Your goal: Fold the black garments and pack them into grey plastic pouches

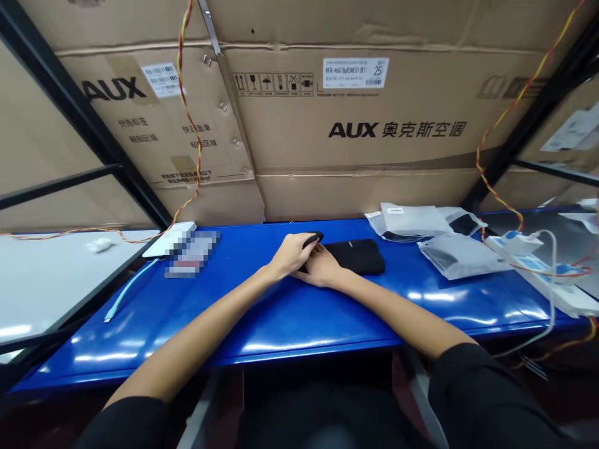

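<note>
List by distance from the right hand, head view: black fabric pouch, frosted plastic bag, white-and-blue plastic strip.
1. Black fabric pouch, just right of the right hand.
2. Frosted plastic bag, farther right.
3. White-and-blue plastic strip, far right.

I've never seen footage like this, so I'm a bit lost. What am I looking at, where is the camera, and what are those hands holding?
This is a single picture from a camera worn on a person's head, looking forward and down, so the two bare arms reaching in from the bottom are the wearer's own. No machine appears at work here. The left hand pinches a small black item, and the right hand lies just below it, next to a black fabric pouch. Everything sits on a blue table. To the right are plastic bags. To the left lie a pale blue cable and a flat white object, beside a blurred patch. Cardboard AUX cartons form the wall behind.
</note>
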Available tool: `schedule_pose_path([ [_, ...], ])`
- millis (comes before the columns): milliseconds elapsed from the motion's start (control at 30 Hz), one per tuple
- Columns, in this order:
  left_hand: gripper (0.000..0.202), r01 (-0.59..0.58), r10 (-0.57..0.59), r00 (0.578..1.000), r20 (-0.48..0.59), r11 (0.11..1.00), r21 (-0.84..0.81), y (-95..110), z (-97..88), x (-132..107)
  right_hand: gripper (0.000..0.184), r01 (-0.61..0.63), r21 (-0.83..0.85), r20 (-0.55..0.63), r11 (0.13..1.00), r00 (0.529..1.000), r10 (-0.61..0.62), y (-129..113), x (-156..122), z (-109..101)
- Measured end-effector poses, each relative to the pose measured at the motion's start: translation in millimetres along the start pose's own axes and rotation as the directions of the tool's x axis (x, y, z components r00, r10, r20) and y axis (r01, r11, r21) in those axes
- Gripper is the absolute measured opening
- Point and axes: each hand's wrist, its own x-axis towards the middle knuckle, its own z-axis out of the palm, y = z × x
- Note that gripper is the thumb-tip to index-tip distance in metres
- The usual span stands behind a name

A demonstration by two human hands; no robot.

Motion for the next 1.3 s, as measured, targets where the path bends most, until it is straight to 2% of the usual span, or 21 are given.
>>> schedule_pose_path([
  [67,0.036,-0.002,0.002,1.0,0.003,0.997,0.073,12,7.3,14,0.07,-0.018,0.02,-0.007,1.0,1.0,0.018,-2,2,-1],
  [133,0.034,-0.054,0.047,0.998,0.048,0.986,0.156,20,15.2,23,0.071,-0.02,0.036,0.004,0.999,1.0,0.019,-3,3,-7],
  [233,0.031,-0.106,0.08,0.991,0.11,0.963,0.249,26,23.3,28,0.068,0.043,0.064,0.093,0.997,0.994,-0.049,3,-9,-29],
  [300,0.032,-0.113,0.074,0.988,0.136,0.946,0.302,25,25.8,26,0.071,0.077,0.067,0.15,0.995,0.985,-0.087,15,-29,-48],
  [367,0.035,-0.135,0.081,0.983,0.167,0.928,0.347,24,29.3,23,0.086,0.03,0.001,0.163,1.0,0.986,-0.03,31,-57,-66],
  [467,0.043,-0.214,0.127,0.961,0.246,0.905,0.369,23,41.4,17,0.098,-0.154,-0.121,0.184,0.981,0.967,0.174,55,-93,-84],
  [533,0.054,-0.252,0.15,0.946,0.286,0.897,0.364,24,51.4,15,0.1,-0.219,-0.141,0.183,0.966,0.953,0.243,63,-103,-87],
  [633,0.055,-0.26,0.171,0.94,0.295,0.919,0.296,25,57.8,13,0.102,-0.156,-0.077,0.157,0.985,0.973,0.167,61,-97,-81],
  [700,0.048,-0.301,0.238,0.924,0.301,0.936,0.184,24,52.0,9,0.1,-0.102,-0.006,0.168,0.995,0.98,0.102,55,-87,-74],
  [767,0.045,-0.348,0.318,0.904,0.286,0.936,0.06,20,37.7,1,0.097,-0.086,0.032,0.202,0.996,0.976,0.078,50,-79,-67],
  [800,0.045,-0.342,0.326,0.911,0.252,0.94,0.022,16,28.0,-4,0.095,-0.08,0.03,0.22,0.996,0.973,0.071,49,-77,-64],
  [867,0.044,-0.212,0.207,0.971,0.122,0.977,0.031,4,5.6,-15,0.094,-0.061,-0.003,0.245,0.998,0.968,0.06,48,-77,-60],
  [900,0.045,-0.085,0.084,0.996,0.024,0.994,0.065,-2,-5.7,-18,0.095,-0.051,-0.026,0.252,0.998,0.966,0.056,48,-78,-59],
  [933,0.045,0.087,-0.082,0.995,-0.056,0.99,0.11,-9,-15.7,-20,0.095,-0.047,-0.045,0.254,0.998,0.966,0.057,48,-79,-58],
  [967,0.048,0.247,-0.239,0.968,-0.074,0.96,0.133,-16,-23.7,-20,0.095,-0.048,-0.061,0.253,0.997,0.965,0.062,48,-79,-57],
  [1000,0.054,0.381,-0.383,0.924,-0.011,0.914,0.137,-21,-28.8,-18,0.094,-0.052,-0.076,0.251,0.996,0.966,0.07,47,-80,-56],
  [1067,0.059,0.546,-0.563,0.802,0.2,0.826,0.138,-27,-29.9,-10,0.095,-0.062,-0.1,0.248,0.993,0.965,0.085,44,-78,-56],
  [1100,0.059,0.579,-0.593,0.752,0.289,0.803,0.141,-27,-26.8,-5,0.095,-0.065,-0.11,0.25,0.992,0.964,0.091,42,-76,-56],
  [1133,0.056,0.591,-0.6,0.721,0.346,0.794,0.145,-26,-22.6,0,0.096,-0.066,-0.118,0.254,0.991,0.963,0.094,40,-75,-56],
  [1233,0.04,0.58,-0.593,0.713,0.375,0.799,0.16,-21,-15.9,14,0.092,-0.027,-0.133,0.273,0.991,0.96,0.063,38,-75,-60],
  [1300,0.035,0.555,-0.584,0.722,0.372,0.809,0.192,-18,-23.9,23,0.088,0.001,-0.138,0.271,0.99,0.962,0.037,40,-80,-64],
])
